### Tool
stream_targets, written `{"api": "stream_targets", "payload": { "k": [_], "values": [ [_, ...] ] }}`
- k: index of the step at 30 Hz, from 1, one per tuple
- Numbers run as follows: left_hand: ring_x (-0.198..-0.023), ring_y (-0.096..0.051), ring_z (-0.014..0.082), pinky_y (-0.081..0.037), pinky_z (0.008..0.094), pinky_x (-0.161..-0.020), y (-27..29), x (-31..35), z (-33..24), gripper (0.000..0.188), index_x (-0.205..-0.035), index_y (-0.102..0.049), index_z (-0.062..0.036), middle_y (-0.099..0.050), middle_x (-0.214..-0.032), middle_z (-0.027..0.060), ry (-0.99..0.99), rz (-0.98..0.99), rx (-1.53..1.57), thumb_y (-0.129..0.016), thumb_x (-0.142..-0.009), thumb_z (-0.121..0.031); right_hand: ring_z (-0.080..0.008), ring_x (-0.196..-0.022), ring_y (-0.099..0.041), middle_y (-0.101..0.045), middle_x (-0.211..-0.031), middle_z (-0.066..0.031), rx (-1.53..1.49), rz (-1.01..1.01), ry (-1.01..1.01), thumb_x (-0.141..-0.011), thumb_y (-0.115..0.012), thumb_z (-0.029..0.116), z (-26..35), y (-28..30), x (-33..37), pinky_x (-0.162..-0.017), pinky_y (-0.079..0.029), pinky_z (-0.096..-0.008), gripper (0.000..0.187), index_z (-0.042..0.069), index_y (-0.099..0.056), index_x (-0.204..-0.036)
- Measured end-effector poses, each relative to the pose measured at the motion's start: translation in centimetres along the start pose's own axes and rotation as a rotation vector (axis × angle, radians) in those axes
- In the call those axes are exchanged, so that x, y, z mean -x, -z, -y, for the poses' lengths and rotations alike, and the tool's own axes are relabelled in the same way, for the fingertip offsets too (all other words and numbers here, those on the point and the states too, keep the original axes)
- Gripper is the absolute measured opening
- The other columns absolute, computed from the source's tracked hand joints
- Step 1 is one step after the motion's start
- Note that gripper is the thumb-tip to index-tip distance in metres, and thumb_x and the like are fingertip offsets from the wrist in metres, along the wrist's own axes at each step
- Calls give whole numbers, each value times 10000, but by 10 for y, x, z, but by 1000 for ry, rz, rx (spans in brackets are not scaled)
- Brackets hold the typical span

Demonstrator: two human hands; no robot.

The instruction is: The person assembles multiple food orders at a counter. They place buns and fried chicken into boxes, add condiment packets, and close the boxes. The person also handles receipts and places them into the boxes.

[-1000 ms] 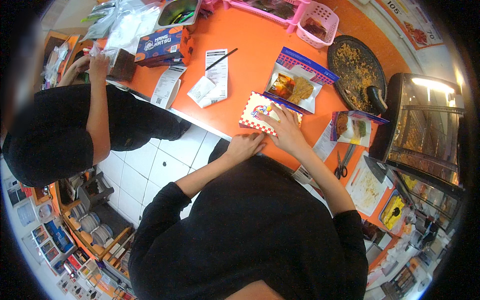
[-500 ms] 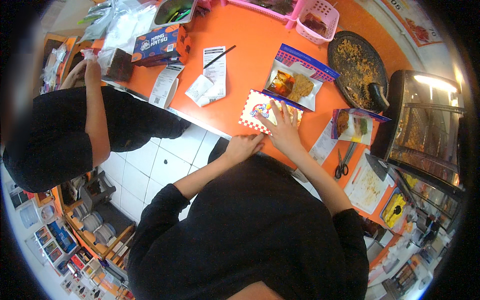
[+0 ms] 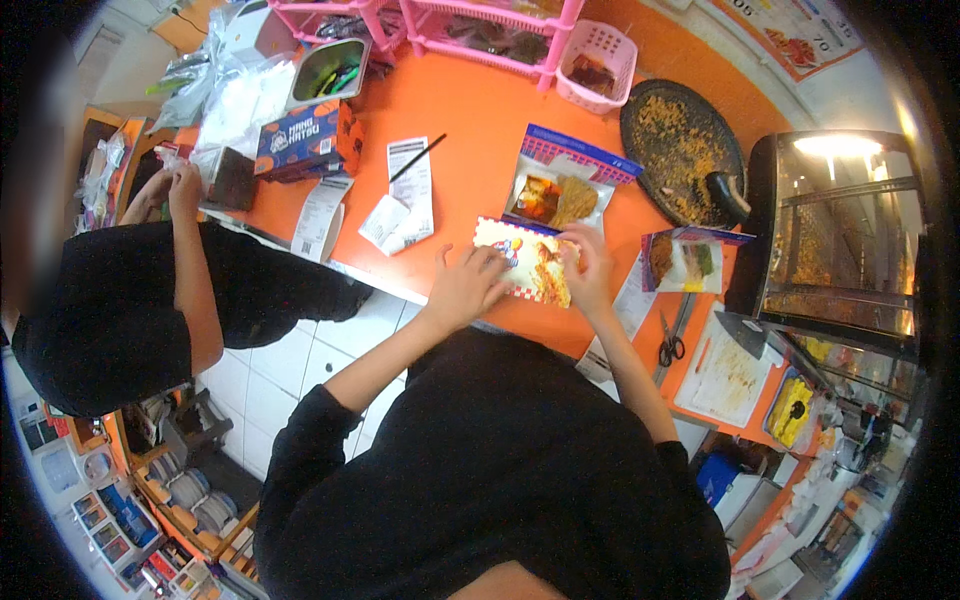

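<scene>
Orange counter (image 3: 480, 150), three food packets (image 3: 525, 262)

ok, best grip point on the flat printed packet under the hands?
Probably the packet's near long edge, approached from the counter's front edge. It lies flat with left hand and right hand on its ends; that edge looks clear.

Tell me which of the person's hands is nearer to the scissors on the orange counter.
Right. The right hand rests on the printed food packet's right end, with the scissors lying just beyond it toward the person's right. The left hand holds the packet's left end, farther from them.
</scene>
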State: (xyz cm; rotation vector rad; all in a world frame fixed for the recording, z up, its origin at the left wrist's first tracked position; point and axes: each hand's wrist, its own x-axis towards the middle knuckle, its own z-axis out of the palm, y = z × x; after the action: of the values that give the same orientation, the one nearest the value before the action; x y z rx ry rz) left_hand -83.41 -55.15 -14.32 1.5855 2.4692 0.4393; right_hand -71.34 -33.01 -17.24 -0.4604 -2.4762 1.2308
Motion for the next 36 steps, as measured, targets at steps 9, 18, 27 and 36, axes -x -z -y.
{"api": "stream_targets", "payload": {
  "k": [9, 18, 27, 36],
  "values": [
    [-1028, -622, 407, -488, 469, -892, -34, -142, 65, 407, -1202, -605, -27, -652, -1066, 234, 301, 53, 370, -580, -860, -246, -457, -950, -633, -650, -992, -296, 467, -166, -386, -848, -602, 148, -83, 18, -60, -847, -502, -510, 427, 24, -563, -1254],
    [-860, -708, 332, -555, 427, -741, 5, -110, 76, 425, -1309, -569, -60, -668, -996, 277, 272, -106, 514, -520, -891, -120, -407, -854, -657, -668, -997, -254, 226, -298, -288, -836, -534, 32, -10, 45, -53, -785, -515, -461, 406, 30, -588, -1239],
    [-790, -713, 289, -572, 384, -723, 41, -13, 44, 484, -1367, -521, -41, -667, -1047, 237, 406, 25, 722, -545, -891, -124, -256, -968, -650, -653, -1149, -159, -47, -146, -454, -854, -569, 25, 14, 24, 19, -853, -502, -369, 451, 40, -537, -1303],
    [-1254, -505, 319, -431, 394, -1022, 50, -48, 42, 847, -1489, -277, 4, -464, -1397, 219, 64, -368, 436, -731, -801, -193, -387, -1061, -545, -508, -1187, -252, 257, -440, -64, -766, -775, 212, 56, 12, -17, -928, -445, -444, 734, -59, -385, -1325]
  ]
}}
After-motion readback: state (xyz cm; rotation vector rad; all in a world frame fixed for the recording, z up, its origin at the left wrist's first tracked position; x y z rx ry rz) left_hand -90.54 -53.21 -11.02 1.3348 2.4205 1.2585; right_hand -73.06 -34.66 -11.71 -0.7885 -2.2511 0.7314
